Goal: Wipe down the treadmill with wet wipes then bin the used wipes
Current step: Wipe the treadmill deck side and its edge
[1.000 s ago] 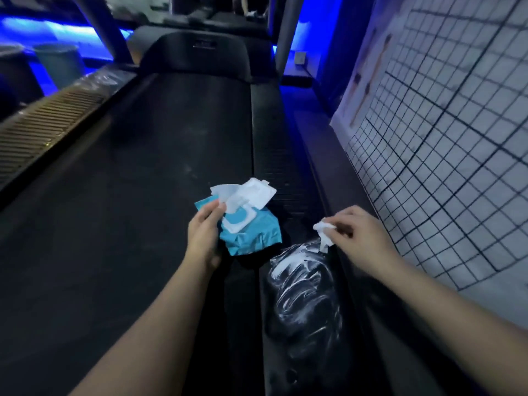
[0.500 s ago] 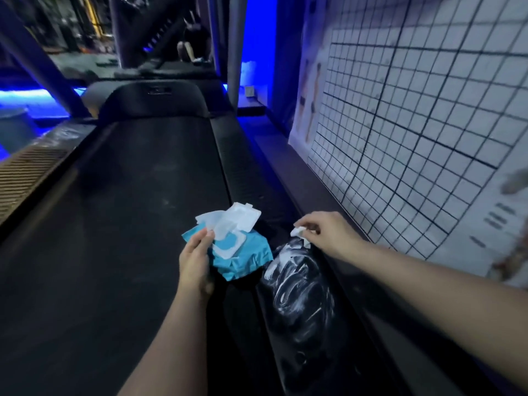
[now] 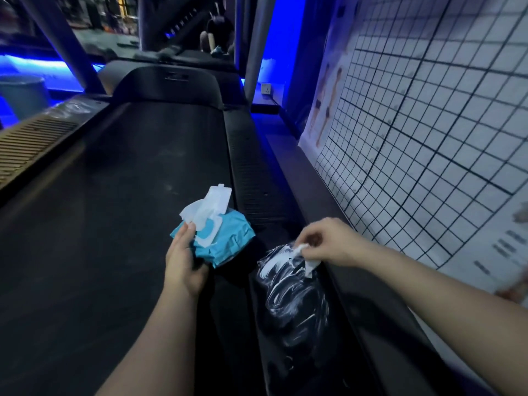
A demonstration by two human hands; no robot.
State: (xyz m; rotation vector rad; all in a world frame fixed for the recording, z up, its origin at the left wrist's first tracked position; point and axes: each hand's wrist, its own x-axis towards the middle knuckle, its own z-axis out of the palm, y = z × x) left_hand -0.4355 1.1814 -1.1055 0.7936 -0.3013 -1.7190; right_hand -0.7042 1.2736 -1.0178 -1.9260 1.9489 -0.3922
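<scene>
A blue wet-wipe pack (image 3: 225,238) lies on the dark treadmill belt (image 3: 120,212) with its white lid flipped up and a wipe sticking out. My left hand (image 3: 183,258) rests on the pack's near left corner, fingertips at the protruding wipe. A clear plastic bag (image 3: 291,292) lies on the treadmill's right side rail. My right hand (image 3: 325,241) pinches a small crumpled white wipe (image 3: 307,260) at the bag's upper edge.
A white wall chart with a black grid (image 3: 428,144) runs along the right. A ribbed side rail (image 3: 34,141) borders the belt on the left, with a grey bin (image 3: 23,95) beyond it. The treadmill's front hood (image 3: 171,87) stands ahead.
The view has tilted up. My right hand has brought the crumpled wipe down and left to the bag's mouth. My left hand stays on the pack.
</scene>
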